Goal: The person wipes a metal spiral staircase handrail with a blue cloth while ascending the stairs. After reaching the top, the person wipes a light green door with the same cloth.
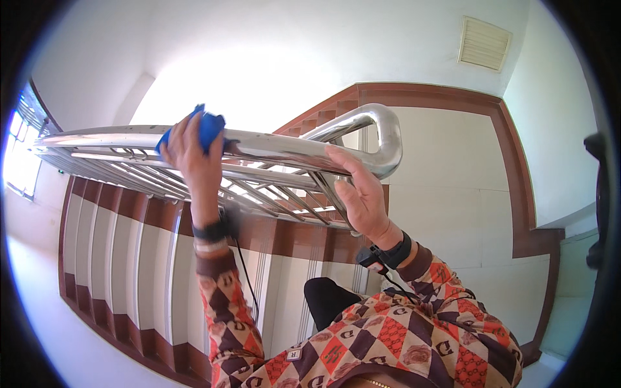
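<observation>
My left hand (194, 155) grips a blue cloth (209, 131) and presses it over the top of a shiny metal stair handrail (276, 145). Dark spots mark the rail's surface close to the cloth. Farther right, my right hand (361, 194) rests its fingertips against the side of the same rail, near its rounded end bend (388, 140), with thumb and fingers apart and nothing held. Both wrists wear black straps with small devices and cables. The undersides of my left fingers are hidden by the rail and cloth.
Metal balusters (286, 196) run below the rail. Tiled stairs (160, 271) with brown borders lie beneath and to the left, beside a landing floor (446, 194) at the right. A barred window (22, 150) is at far left, a wall vent (484, 43) at upper right.
</observation>
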The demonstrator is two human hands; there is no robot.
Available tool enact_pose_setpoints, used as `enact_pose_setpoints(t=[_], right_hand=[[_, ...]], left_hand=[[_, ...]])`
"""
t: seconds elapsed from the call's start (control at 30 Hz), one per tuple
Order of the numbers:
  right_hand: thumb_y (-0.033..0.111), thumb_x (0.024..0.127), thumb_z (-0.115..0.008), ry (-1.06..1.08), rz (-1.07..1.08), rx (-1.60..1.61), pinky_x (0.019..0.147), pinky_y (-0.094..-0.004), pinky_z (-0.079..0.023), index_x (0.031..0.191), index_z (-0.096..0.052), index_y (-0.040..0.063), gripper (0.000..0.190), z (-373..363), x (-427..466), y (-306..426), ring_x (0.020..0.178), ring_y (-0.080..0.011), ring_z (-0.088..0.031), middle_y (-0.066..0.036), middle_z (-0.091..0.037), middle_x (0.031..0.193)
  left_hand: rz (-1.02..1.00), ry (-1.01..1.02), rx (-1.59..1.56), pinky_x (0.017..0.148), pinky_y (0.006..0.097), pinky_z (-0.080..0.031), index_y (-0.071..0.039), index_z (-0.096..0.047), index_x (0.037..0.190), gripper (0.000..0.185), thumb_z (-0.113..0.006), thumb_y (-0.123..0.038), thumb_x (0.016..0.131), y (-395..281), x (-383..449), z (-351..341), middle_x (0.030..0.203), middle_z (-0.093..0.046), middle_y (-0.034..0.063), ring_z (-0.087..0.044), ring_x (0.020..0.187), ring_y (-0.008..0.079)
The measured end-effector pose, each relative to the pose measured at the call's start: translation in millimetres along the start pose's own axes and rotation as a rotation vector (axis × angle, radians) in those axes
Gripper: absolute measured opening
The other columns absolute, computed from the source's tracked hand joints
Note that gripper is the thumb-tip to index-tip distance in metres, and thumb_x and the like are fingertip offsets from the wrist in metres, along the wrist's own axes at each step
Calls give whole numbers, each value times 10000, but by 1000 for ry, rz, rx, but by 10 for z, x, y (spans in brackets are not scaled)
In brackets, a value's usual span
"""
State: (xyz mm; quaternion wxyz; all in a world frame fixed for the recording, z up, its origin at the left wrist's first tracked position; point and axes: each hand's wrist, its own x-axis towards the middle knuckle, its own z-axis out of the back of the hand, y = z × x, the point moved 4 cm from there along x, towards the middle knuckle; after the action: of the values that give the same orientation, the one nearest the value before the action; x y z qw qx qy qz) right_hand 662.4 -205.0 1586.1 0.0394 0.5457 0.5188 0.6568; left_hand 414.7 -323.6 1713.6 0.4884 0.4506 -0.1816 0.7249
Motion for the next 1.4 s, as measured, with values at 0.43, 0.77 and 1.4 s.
enact_pose_setpoints(t=[0.43,0.77,1.4], right_hand=[[202,1056,-550,-66,-260,195,1067,-346,-465,1396,-549,-26,410,84,-35,-491,1261,-258,-593,-179,-617,1367],[251,1101,-455,-14,-326,144,1099,-327,-450,1465,-493,-28,461,162,-120,-586,1279,-180,-562,-140,-568,1445],[270,1117,-418,-195,-327,174,1149,-328,-384,1378,-572,-33,428,472,-69,-912,1304,-190,-540,-116,-616,1383]], left_hand=[[-170,294,-180,1159,609,-243,-151,-684,1172,342,-690,-372,911,-1444,-518,-486,1241,-626,82,-540,1266,289],[-201,367,-221,1180,588,-223,-146,-702,1212,376,-742,-299,871,-1256,-567,-417,1301,-618,110,-530,1297,306],[-327,511,-259,924,428,-457,-65,-613,1137,324,-682,-261,887,-2206,-803,-1006,1128,-658,93,-635,1013,260]])
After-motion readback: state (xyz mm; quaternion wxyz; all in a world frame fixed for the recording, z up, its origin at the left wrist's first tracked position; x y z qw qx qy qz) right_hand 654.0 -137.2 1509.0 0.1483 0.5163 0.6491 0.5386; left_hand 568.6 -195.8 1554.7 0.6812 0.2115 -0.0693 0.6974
